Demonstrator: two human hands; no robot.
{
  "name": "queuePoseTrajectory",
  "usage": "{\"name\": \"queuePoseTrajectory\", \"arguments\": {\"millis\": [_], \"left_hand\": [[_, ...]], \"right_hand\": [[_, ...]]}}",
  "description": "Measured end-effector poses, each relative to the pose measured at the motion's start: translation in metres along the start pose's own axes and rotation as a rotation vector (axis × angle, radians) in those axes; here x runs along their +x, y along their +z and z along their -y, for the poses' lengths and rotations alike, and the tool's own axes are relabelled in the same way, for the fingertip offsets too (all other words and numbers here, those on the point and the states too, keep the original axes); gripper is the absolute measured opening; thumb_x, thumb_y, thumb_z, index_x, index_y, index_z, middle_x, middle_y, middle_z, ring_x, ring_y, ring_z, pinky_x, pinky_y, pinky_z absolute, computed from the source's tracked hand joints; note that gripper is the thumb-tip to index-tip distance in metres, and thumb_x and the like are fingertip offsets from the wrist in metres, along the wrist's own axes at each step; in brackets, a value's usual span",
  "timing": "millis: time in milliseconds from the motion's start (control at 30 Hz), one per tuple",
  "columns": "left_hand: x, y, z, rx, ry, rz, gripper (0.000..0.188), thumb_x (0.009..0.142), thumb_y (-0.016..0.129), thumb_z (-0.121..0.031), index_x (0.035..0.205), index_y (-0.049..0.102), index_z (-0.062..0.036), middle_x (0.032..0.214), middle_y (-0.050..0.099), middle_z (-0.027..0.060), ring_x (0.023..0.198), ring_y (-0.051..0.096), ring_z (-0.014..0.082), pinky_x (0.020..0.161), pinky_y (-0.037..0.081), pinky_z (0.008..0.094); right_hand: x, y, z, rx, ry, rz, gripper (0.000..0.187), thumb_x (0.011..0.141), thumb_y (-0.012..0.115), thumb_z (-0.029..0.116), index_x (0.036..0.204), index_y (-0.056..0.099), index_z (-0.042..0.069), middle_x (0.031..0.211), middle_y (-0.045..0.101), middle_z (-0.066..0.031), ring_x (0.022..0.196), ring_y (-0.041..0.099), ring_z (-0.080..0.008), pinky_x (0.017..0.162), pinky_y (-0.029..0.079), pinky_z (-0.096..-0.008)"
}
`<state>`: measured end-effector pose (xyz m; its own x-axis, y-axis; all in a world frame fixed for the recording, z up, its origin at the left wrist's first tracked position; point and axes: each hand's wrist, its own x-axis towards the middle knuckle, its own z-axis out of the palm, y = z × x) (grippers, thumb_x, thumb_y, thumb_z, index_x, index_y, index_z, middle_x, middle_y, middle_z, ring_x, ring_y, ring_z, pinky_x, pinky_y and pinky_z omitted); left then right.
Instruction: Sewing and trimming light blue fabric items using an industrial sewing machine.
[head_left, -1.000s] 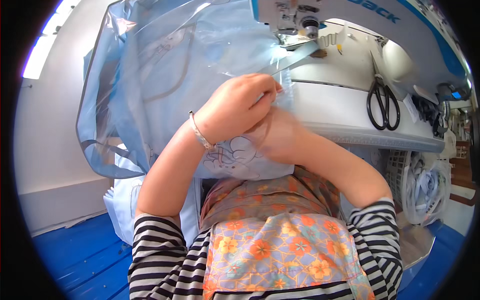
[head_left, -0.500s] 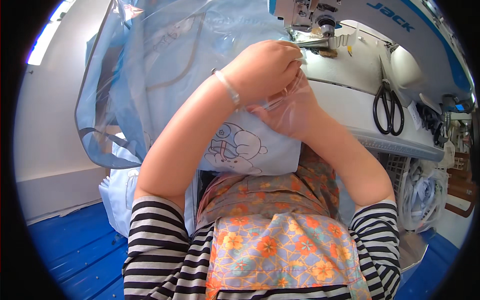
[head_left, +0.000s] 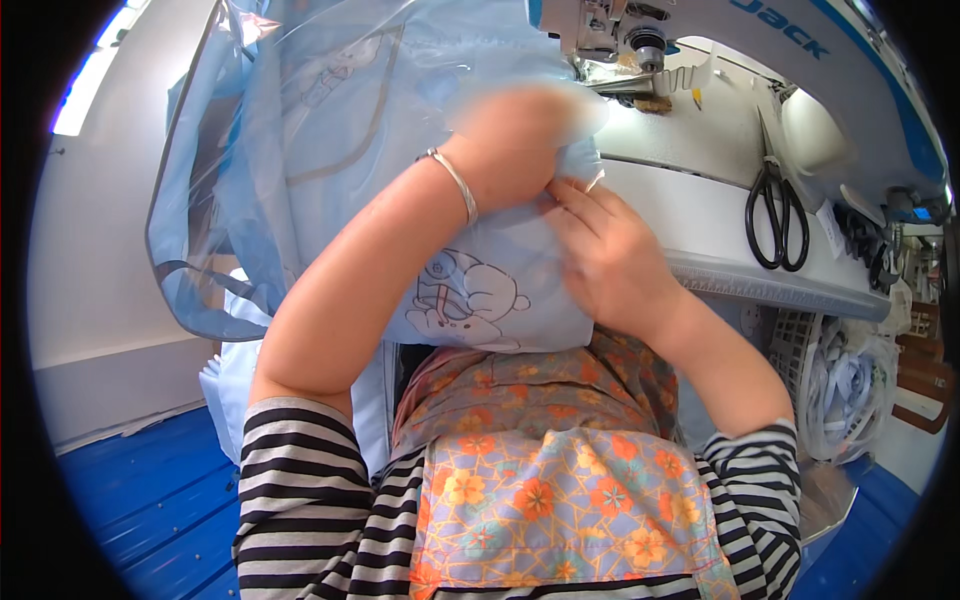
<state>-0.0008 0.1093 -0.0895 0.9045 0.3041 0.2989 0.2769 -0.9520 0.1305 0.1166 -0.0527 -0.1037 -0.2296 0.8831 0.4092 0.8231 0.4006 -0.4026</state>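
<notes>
Light-blue fabric (head_left: 550, 325) printed with a cartoon bear lies over my lap and the table's front, with a clear plastic sheet (head_left: 340, 150) over its upper part. My right hand (head_left: 615, 255) has its fingertips closed on the right edge of the fabric and plastic. Farther up the same edge, just below the sewing machine's presser area, is my left hand (head_left: 515, 145). Motion blur smears its fingers, so their grip cannot be made out. The white sewing machine (head_left: 850, 90) stands at the upper right, its metal binding guide (head_left: 625, 87) near my left hand.
Black-handled scissors (head_left: 777, 215) lie on the machine table at the right. A ruler strip (head_left: 760, 288) runs along the table's front edge. Below hangs a plastic bag of fabric scraps (head_left: 850, 385). More light-blue cloth (head_left: 235, 375) hangs at the left above the blue floor.
My right hand has drawn down and right, away from my left hand, and now pinches the edge lower. My left hand has shifted slightly left and down. The fabric edge between them shows more.
</notes>
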Motion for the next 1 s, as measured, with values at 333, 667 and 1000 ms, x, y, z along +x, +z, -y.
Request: {"name": "queuePoseTrajectory", "arguments": {"millis": [333,667,1000], "left_hand": [[-0.004,0.001,0.002,0.114,0.137,-0.094,0.042,0.081,0.055,-0.008,0.121,0.061,0.0007,0.124,0.063,0.0098,0.115,0.057,0.0236,0.097,0.045,0.0389],[0.008,0.001,0.009,0.125,0.116,-0.063,0.039,0.081,0.055,-0.007,0.118,0.064,-0.0029,0.119,0.062,0.0094,0.115,0.057,0.0237,0.097,0.046,0.0392],[0.006,-0.004,-0.011,0.076,0.115,0.001,0.033,0.08,0.059,-0.014,0.108,0.065,0.0033,0.108,0.066,0.0143,0.104,0.062,0.0262,0.093,0.046,0.0398]], "right_hand": [[-0.034,-0.005,0.001,-0.112,-0.049,-0.125,0.037,0.076,0.061,0.0,0.112,0.069,0.002,0.123,0.063,-0.0151,0.115,0.06,-0.0329,0.094,0.052,-0.0413],[-0.027,-0.011,-0.009,-0.188,-0.056,-0.105,0.038,0.079,0.058,0.003,0.116,0.066,0.0,0.124,0.064,-0.0173,0.111,0.063,-0.033,0.094,0.053,-0.0398],[-0.016,-0.008,-0.009,-0.23,-0.057,-0.043,0.044,0.08,0.055,0.004,0.123,0.062,-0.003,0.129,0.06,-0.021,0.116,0.06,-0.0363,0.096,0.052,-0.041]]}}
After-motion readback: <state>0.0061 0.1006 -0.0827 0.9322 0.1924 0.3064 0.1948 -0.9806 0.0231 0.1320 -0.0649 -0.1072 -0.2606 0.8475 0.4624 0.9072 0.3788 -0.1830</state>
